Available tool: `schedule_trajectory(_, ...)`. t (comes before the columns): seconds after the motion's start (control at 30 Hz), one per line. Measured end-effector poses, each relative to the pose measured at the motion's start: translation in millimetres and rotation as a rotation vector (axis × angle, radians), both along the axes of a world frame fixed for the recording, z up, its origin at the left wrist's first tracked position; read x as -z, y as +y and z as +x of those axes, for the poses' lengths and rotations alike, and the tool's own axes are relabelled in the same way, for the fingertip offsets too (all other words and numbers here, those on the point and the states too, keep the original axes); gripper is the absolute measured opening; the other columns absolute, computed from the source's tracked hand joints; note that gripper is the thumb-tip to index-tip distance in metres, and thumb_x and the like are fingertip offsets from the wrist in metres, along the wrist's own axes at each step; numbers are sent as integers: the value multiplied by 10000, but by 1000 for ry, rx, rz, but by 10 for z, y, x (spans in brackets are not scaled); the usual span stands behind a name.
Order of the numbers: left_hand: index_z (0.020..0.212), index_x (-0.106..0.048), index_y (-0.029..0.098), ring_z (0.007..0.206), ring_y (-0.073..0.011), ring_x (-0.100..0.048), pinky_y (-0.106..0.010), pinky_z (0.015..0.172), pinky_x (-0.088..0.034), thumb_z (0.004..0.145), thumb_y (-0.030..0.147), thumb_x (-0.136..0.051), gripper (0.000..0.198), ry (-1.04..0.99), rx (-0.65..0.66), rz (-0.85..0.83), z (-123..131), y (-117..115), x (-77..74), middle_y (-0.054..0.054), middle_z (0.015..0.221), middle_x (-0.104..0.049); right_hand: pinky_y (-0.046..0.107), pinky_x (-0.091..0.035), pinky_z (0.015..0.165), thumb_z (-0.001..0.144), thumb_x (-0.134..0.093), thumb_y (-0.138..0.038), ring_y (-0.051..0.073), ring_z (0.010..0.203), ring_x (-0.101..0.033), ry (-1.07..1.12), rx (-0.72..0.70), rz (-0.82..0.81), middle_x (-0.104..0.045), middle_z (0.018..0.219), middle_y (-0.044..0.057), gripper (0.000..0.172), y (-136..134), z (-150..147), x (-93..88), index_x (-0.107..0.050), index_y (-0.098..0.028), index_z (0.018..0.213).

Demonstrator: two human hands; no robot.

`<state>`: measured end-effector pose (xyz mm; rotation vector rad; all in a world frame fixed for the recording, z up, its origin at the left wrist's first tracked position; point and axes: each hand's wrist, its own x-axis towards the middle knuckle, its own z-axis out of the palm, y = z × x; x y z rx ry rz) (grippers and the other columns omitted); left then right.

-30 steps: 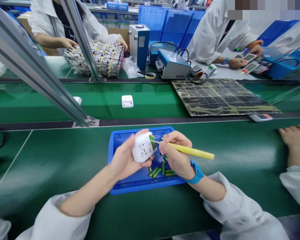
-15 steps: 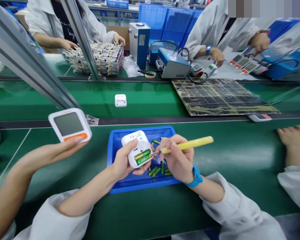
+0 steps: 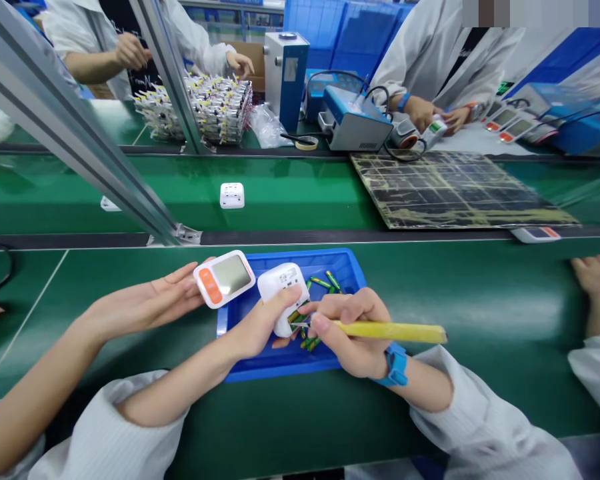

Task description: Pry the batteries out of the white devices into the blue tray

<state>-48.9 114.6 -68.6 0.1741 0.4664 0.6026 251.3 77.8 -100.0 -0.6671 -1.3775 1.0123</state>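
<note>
My left hand (image 3: 263, 327) grips a white blood pressure monitor (image 3: 283, 283) above a blue plastic tray (image 3: 290, 255), its underside facing up. Green batteries show in its compartment, partly hidden by my fingers. My right hand (image 3: 350, 333) is shut around a yellow-handled screwdriver (image 3: 390, 331), whose thin shaft reaches the monitor's lower edge. Several loose green batteries (image 3: 310, 343) lie in the tray under my hands. A co-worker's hand (image 3: 165, 293) comes in from the left, holding a white monitor with an orange panel (image 3: 225, 279) just over the tray's left rim.
Green conveyor belts (image 3: 290, 193) run across the view, divided by an aluminium frame post (image 3: 80, 127). A white monitor (image 3: 232, 195) rides the far belt beside a dark, yellow-streaked mat (image 3: 460, 190). Another person's hand (image 3: 597, 275) rests at right.
The co-worker's monitor has moved right to the tray's left rim. My left hand has turned the white monitor, and the screwdriver has swung level. The far white monitor has shifted left.
</note>
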Motion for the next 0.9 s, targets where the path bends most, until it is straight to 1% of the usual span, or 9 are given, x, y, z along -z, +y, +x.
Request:
schedule_trajectory(0.13,1222,-627,145,1083,-206,-638,-132,552,-455,818,326,-445,479,-134,-195,-960,-68,-7,-7,-23,983,-698,290,-570,539,819,-604,-116,112,421,-575,-207,5,104,-576,530,-85,299,42,42,-39,-368,-250,694)
schedule_trajectory(0.2,1196,-639,147,1060,-216,-646,-162,577,-472,781,372,-444,511,-157,-313,-1114,-43,-16,-42,-33,1037,-689,260,-549,507,808,-561,-65,101,397,-539,-345,-52,213,-544,486,-83,326,74,72,-53,-345,-242,639)
schedule_trajectory(0.27,1034,-716,119,900,-185,-689,-131,528,-417,802,366,-398,465,27,-327,-894,143,-55,-46,-55,946,-706,252,-567,546,798,-533,-29,90,395,-518,-450,-88,325,-521,466,-84,358,89,92,-56,-323,-234,593)
schedule_trajectory(0.33,787,-715,134,666,-114,-668,-101,476,-326,875,332,-391,390,313,-313,-334,517,-129,20,-36,724,-700,263,-596,631,785,-550,-20,85,405,-505,-512,-66,394,-491,454,-86,390,75,92,-50,-314,-228,554)
schedule_trajectory(0.47,571,-567,136,355,-72,-442,-145,360,-216,770,344,-707,321,436,-185,-14,1371,-281,295,12,401,-508,285,-624,721,774,-608,-28,78,391,-453,-526,-3,482,-419,454,-93,423,2,60,-38,-326,-237,539)
schedule_trajectory(0.6,546,-495,157,332,-84,-403,-190,347,-250,848,585,-525,525,778,-36,511,1618,-292,416,1,381,-462,288,-640,722,764,-585,19,69,381,-410,-576,245,711,-377,465,-102,396,43,95,16,-335,-233,589)
schedule_trajectory(0.67,520,-471,163,305,-91,-390,-203,326,-245,836,616,-467,553,775,-25,506,1572,-267,397,-11,373,-451,299,-642,722,748,-573,55,61,381,-396,-541,338,714,-366,476,-111,382,113,139,75,-343,-226,629)
schedule_trajectory(0.77,506,-472,158,261,-88,-354,-210,279,-189,772,649,-447,558,645,16,421,1507,-235,360,-29,390,-462,299,-625,640,771,-569,37,64,404,-452,-279,402,488,-432,525,-106,331,187,175,158,-377,-223,701)
schedule_trajectory(0.9,643,-562,126,284,-112,-375,-205,244,-174,691,694,-461,579,475,31,317,1497,-202,325,-38,427,-484,232,-507,467,819,-588,-61,91,420,-520,19,286,133,-501,531,-98,276,160,130,168,-390,-231,730)
